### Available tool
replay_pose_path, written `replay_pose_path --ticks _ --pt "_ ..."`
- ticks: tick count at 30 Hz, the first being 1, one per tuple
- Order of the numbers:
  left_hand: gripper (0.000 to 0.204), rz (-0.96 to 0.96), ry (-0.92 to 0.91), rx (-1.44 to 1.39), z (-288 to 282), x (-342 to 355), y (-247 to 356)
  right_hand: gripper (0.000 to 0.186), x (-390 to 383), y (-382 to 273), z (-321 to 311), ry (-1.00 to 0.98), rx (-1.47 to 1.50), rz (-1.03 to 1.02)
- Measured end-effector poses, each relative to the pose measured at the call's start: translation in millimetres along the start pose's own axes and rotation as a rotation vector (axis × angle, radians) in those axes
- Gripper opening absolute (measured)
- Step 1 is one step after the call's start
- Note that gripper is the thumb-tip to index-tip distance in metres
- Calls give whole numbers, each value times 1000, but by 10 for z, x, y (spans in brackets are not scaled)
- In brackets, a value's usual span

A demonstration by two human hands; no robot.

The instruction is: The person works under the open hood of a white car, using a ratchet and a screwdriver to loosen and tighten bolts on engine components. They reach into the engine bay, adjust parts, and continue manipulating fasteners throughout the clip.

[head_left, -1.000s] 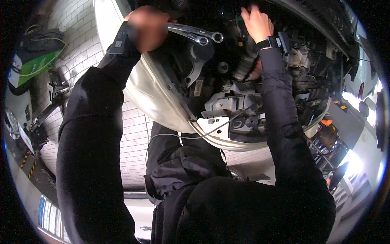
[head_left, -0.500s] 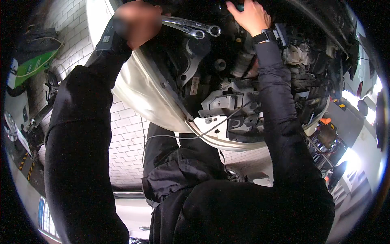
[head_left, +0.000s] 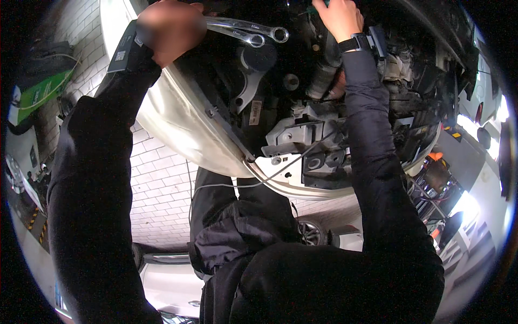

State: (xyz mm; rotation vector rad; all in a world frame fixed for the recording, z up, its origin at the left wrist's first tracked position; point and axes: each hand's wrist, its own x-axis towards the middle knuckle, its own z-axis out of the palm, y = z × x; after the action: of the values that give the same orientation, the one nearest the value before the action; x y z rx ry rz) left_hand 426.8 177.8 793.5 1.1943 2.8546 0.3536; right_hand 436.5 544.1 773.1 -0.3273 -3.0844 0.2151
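Note:
My left hand, partly blurred, is closed on two chrome ring-ended wrenches at the upper left of the car's engine bay, over the cream bodywork edge. My right hand reaches into the dark bay at the top, fingers bent around something small and teal that I cannot make out. Below it are a corrugated pipe and a dark round part on a metal bracket. A grey cable crosses the lower bodywork.
Tiled floor lies below. A green-and-black bag is at the far left. A white car door and a wheel show at the bottom. Metal equipment with orange parts stands at the right, beside bright lights.
My left hand and the wrenches have shifted left and slightly upward in the view. My right hand has moved a little upward. The surrounding bodywork also appears shifted left.

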Motion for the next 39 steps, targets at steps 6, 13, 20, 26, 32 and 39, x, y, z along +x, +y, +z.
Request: replay_pose_path --ticks 6,13,20,26,32,39 --pt "31 -5 -2 7 -4 -21 -42 46 -80 -125 -126 66 59 -89" --pt "28 48 72 -16 52 -21 -44 40 5 -10 -56 82 54 -130" --pt "37 76 36 3 17 -4 -27 33 126 73 -208 251 54 -169" --pt "39 107 98 63 101 -47 -80 32 10 -10 -165 301 51 -257" --pt "33 16 7 52 23 -20 -18 26 -166 -57 -62 329 131 -492" --pt "13 16 -14 -43 -173 62 137 33 -114 86 128 333 68 -513"
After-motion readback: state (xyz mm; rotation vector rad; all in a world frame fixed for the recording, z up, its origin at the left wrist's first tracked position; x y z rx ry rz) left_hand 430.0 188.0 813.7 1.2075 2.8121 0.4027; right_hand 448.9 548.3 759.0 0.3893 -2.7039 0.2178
